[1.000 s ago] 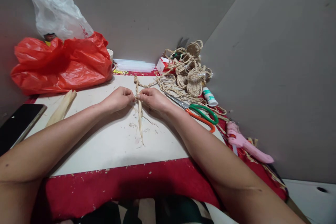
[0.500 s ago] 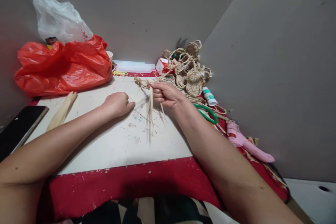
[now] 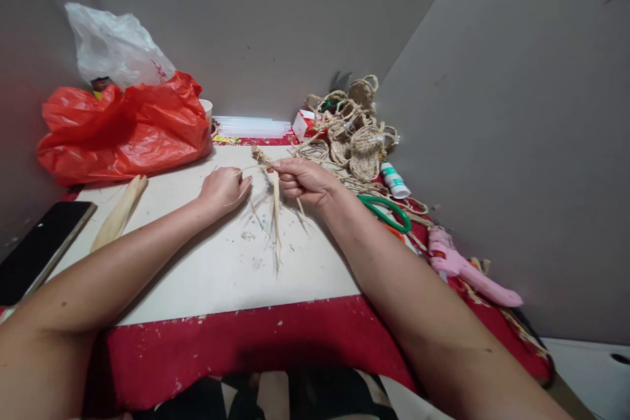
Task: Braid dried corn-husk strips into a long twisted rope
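My right hand (image 3: 306, 181) pinches a small bundle of pale dried plant-fibre strips (image 3: 276, 223). Loose ends of the strips hang over the white board (image 3: 207, 289), and a brownish knotted or braided end (image 3: 260, 155) sticks out past my fingertips. To its left, my left hand (image 3: 224, 189) is closed, with a thin fibre strand running from it toward the bundle. Its fingertips are mostly turned away from view. A wider pale husk-like strip (image 3: 118, 210) lies beyond my left forearm.
Left are a phone (image 3: 44, 243) and a red plastic bag (image 3: 128, 131). Clear sticks (image 3: 251, 126) lie at the back. Coiled braided-fibre pieces (image 3: 365, 152) pile at back right, near a white-and-green roll (image 3: 394, 180), green-handled scissors (image 3: 386, 212) and a pink glue gun (image 3: 467, 269). Grey panels enclose the table.
My right hand and the bundle have shifted slightly left and down. My left hand has turned and risen a little, and the strand now spans toward the bundle.
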Motion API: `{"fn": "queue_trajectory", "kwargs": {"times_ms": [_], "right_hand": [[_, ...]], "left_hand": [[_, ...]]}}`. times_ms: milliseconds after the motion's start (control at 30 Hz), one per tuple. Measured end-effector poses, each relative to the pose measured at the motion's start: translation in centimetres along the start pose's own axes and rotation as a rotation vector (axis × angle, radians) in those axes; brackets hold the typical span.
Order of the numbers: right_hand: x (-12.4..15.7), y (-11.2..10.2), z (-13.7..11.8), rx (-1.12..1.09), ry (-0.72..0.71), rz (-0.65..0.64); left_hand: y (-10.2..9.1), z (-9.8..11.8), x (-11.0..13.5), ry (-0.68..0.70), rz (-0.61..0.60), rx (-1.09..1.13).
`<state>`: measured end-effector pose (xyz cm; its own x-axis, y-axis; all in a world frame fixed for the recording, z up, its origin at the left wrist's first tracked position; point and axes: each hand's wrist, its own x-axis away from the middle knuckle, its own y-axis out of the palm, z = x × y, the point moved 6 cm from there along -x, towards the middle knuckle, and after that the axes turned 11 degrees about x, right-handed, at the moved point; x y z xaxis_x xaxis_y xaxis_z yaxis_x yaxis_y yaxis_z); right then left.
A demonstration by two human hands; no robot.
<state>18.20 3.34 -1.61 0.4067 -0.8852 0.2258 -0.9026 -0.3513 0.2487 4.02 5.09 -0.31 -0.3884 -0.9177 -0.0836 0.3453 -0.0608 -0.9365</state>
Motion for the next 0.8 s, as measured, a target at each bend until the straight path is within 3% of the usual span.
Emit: {"fn": "queue_trajectory", "kwargs": {"times_ms": [300,433,533,700,800], "right_hand": [[-0.2,0.6,0.4,0.083,0.038,-0.026],[0.1,0.6,0.4,0.103,0.038,-0.029],[0.2,0.5,0.4,0.139,0.041,-0.018],[0.2,0.4,0.6,0.306,0.058,0.042],[0.1,0.7,0.4,0.433,0.028,0.113]], "left_hand": [[-0.1,0.6,-0.2,-0.051,-0.033,-0.020],[-0.5,-0.2,-0.6,0.057,-0.091,0.109],[-0.7,-1.1,-1.0,0.122,-0.137,0.335],[-2.7,-2.4,-1.2,-0.069,-0.134,0.944],[-3.9,-1.5,-0.7,-0.083,-0.148,1.122]]}}
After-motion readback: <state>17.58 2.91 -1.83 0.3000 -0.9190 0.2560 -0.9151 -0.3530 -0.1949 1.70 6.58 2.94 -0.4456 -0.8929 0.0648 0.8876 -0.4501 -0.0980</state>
